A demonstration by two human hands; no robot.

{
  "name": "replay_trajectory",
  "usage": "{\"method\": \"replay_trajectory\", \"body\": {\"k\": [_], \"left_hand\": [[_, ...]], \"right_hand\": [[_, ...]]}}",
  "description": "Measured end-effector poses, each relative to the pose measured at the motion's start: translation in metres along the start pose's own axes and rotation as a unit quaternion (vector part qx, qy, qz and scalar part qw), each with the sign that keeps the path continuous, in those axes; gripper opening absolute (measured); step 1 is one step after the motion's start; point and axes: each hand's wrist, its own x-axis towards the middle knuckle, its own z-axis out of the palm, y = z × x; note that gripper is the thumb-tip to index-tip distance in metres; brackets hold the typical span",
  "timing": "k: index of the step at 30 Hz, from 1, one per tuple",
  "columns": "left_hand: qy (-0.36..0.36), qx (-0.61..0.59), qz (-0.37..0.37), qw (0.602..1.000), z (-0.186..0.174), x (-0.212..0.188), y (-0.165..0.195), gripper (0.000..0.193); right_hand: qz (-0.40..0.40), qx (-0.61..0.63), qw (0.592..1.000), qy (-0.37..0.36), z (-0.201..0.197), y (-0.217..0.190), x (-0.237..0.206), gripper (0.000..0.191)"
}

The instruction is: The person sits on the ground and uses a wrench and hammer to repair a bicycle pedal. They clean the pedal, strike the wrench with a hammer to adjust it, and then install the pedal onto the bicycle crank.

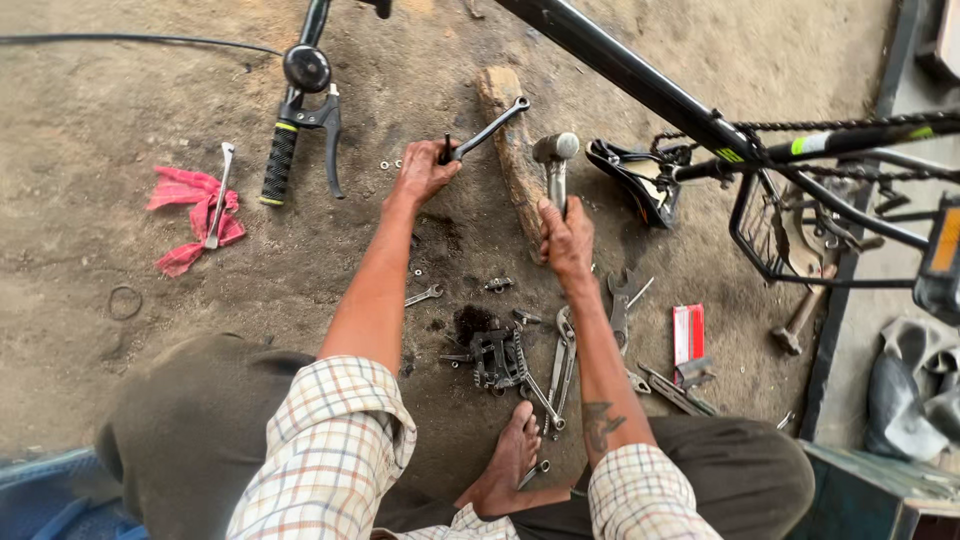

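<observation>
Metal is what both of my hands hold. My left hand (422, 170) is curled tight around one end of a dark crank arm (487, 130), pinching it between thumb and fingers. The arm sticks out up and to the right of that hand, and its far end rests on a wooden block (510, 150) lying on the dirt floor (90, 110).

My right hand (566, 238) is wrapped shut around the handle of a hammer (555, 160). The hammer head sits just above this hand, close beside the block and near the tip of the crank arm, but I cannot tell if they touch.

Below my right hand lie a pedal (497, 360) and some wrenches (562, 365) in a small pile, near my bare foot (508, 462). To the right of that hand are a black bike seat (630, 180) and a small red box (688, 332). Left of my left hand are a handlebar grip (280, 163) with a brake lever, and farther left, well apart, a red rag (190, 215) with a small tool on it. A black bike frame (640, 85) crosses above my right hand.
</observation>
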Motion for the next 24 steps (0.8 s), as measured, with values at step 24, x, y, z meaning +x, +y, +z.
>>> {"method": "replay_trajectory", "body": {"k": [24], "left_hand": [[-0.09, 0.168, -0.014, 0.982, -0.025, -0.012, 0.006, 0.04]], "right_hand": [[-0.04, -0.023, 0.994, -0.094, 0.041, -0.03, -0.006, 0.045]]}}
